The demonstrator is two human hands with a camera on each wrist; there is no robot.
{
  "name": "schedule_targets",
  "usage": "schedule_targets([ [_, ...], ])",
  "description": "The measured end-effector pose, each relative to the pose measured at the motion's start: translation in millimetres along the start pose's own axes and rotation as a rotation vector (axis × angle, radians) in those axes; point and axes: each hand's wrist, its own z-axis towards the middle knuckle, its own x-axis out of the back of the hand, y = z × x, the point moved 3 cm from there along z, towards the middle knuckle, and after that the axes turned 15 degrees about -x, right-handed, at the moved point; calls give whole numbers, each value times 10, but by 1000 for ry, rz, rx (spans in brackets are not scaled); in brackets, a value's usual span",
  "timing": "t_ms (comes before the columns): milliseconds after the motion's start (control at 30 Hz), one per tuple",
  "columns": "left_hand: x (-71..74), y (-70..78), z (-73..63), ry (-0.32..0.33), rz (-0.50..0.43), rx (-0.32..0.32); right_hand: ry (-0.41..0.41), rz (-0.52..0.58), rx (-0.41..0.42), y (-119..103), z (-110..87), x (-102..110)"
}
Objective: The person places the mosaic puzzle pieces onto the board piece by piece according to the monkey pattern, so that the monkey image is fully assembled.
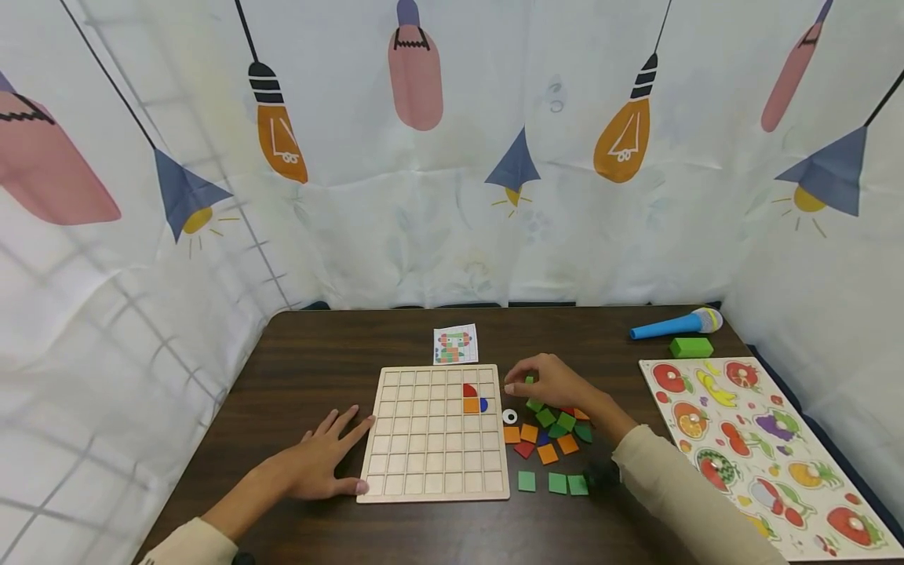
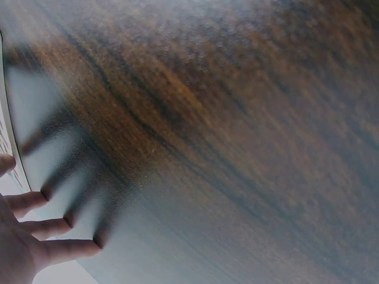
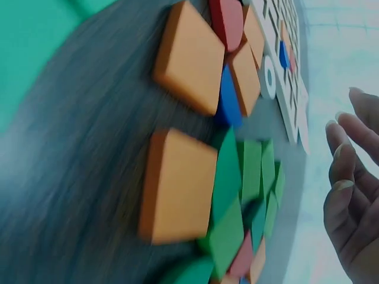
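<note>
My left hand (image 1: 319,463) rests with fingers spread at the left edge of a wooden grid board (image 1: 417,439); thumb and a fingertip touch its rim. In the left wrist view, the fingers (image 2: 62,228) stretch over the dark tabletop. On the board lie a red quarter-round piece (image 1: 469,389), an orange square (image 1: 471,406) and a blue rounded piece (image 1: 483,405). My right hand (image 1: 542,378) hovers over loose green tiles (image 1: 546,417) beside the board's right edge. Its fingers (image 3: 346,160) bend loosely in the right wrist view, with nothing visible between them.
A printed pattern card (image 1: 455,345) lies behind the board. Near the pile are a white ring piece (image 1: 510,417), orange squares (image 1: 547,453) and several separate green squares (image 1: 526,481). To the right are a fruit puzzle board (image 1: 770,455), a green block (image 1: 690,348) and a toy microphone (image 1: 671,325).
</note>
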Motion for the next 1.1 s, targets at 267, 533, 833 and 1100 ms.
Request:
schedule_targets([
  [267,2,0,3,0,6,-5,35,0,29,287,-309,224],
  [533,-7,-9,6,-4,10,-2,7,-47,-66,649,-552,353],
  [833,-8,-5,8,-1,11,-4,32,-130,-172,933,-769,379],
  [1100,-1,-5,3,-3,11,8,69,-137,-231,1020,-823,331],
])
